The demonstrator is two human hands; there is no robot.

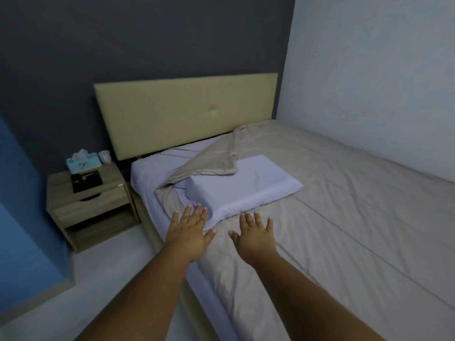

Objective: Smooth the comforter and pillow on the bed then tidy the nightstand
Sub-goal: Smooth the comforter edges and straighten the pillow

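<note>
A beige comforter (pixel 344 205) covers most of the bed, with its top left corner folded back over a white pillow (pixel 246 188) that lies askew on it. The white sheet (pixel 157 166) shows near the headboard. My left hand (pixel 189 230) is open, palm down, fingertips at the pillow's near corner. My right hand (pixel 256 236) is open, palm down, over the comforter just in front of the pillow. A wooden nightstand (pixel 91 205) stands left of the bed, bearing a teal tissue box (pixel 82 162), a black flat item (pixel 86 180) and a small cup (pixel 104 156).
A beige padded headboard (pixel 184 112) stands against the dark wall. A pale wall (pixel 369 82) runs along the bed's right side. Light floor (pixel 98 279) lies between the bed and the blue wall at left.
</note>
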